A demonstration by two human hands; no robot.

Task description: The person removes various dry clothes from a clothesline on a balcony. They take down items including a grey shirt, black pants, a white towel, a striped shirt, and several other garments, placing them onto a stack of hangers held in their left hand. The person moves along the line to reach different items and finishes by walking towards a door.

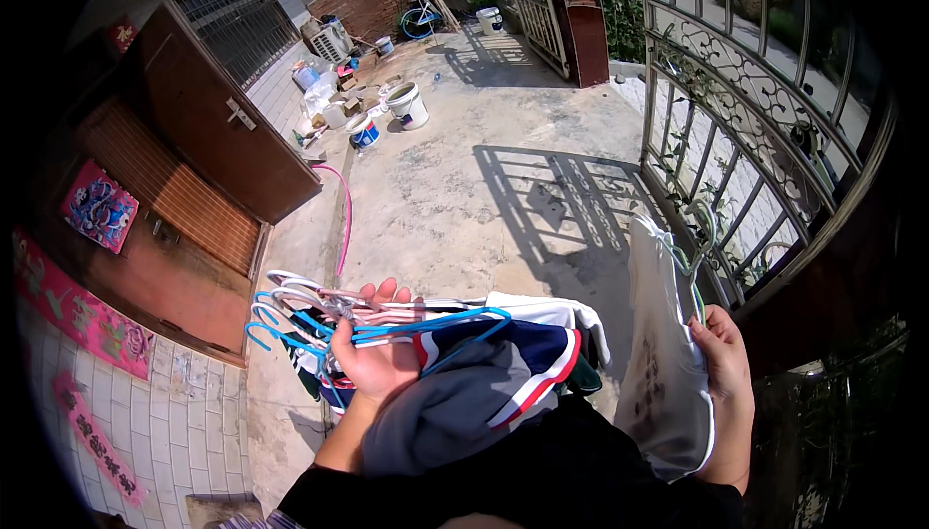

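Note:
My left hand (379, 360), palm up with the fingers curled, grips a bunch of blue, pink and white clothes hangers (455, 319). Their hooks stick out to the left. Several garments hang from them: a grey one (435, 418), a navy one with red and white trim (552, 355), and a white one (542, 308) behind. My right hand (724, 347) pinches the side edge of a white garment (663, 364) with dark marks. A pale green hanger (699, 248) shows at its top, near the metal gate. Both bundles are held apart in front of me.
An open scrollwork metal gate (745, 113) stands close on the right. To the left is a brown door (208, 113) beside a tiled wall (184, 413). A pink hose (345, 210) lies on the concrete. Buckets (406, 108) and clutter stand farther off.

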